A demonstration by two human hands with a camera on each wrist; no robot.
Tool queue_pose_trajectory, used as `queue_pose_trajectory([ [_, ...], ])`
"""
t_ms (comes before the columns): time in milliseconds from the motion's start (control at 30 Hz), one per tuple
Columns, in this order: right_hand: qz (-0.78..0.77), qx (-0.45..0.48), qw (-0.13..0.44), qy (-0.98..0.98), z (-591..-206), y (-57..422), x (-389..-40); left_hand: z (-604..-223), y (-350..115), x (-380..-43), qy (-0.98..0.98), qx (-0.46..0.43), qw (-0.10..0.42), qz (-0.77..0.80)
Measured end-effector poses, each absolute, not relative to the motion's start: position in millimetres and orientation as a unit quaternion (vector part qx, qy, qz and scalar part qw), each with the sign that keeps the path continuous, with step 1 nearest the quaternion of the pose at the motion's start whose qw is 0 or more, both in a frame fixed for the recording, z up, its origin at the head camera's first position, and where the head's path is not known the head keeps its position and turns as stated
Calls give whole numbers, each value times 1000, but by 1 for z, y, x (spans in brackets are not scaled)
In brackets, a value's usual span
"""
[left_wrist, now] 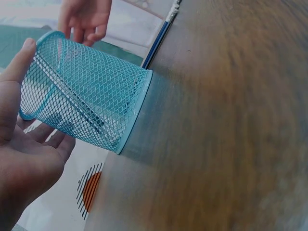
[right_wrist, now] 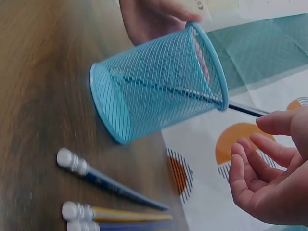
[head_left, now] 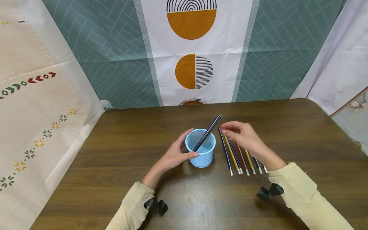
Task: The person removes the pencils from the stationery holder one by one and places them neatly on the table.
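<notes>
A light-blue mesh pencil cup (head_left: 202, 159) stands upright on the table. My left hand (head_left: 173, 155) holds it from the left, with the thumb at the near rim and the fingers round the far side. Black, pale-striped pencil stock (head_left: 211, 128) leans inside the cup and sticks out past the rim to the upper right. Just right of the cup, my right hand (head_left: 244, 135) hovers over the far ends of a row of pencils, fingers loosely bent and holding nothing. The nearest of these is a dark blue pencil (head_left: 225, 151); a yellow pencil (head_left: 232, 154) lies beside it.
Farther right in the row lie a red pencil (head_left: 242, 159), another yellow pencil (head_left: 250, 162) and darker ones with white erasers toward me, partly under the right hand. The brown wooden table (head_left: 115, 179) ends at a patterned cloth backdrop (head_left: 120, 64).
</notes>
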State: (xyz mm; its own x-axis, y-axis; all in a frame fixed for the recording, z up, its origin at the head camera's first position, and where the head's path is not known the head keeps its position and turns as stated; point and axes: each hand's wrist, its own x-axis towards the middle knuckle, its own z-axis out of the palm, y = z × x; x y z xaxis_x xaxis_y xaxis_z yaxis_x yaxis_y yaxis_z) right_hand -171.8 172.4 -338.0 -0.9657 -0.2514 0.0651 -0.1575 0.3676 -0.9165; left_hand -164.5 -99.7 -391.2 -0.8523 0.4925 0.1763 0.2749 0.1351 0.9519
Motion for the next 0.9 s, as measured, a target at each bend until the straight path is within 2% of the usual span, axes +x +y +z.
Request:
queue_pose_trajectory([
  [467,-588,-107,52,800,-340,150,-179,-391,-100,-164,742,259,94,611],
  [900,-584,-63,34,809,-345,138,-181,-392,-101,-166,741,264,90,611],
])
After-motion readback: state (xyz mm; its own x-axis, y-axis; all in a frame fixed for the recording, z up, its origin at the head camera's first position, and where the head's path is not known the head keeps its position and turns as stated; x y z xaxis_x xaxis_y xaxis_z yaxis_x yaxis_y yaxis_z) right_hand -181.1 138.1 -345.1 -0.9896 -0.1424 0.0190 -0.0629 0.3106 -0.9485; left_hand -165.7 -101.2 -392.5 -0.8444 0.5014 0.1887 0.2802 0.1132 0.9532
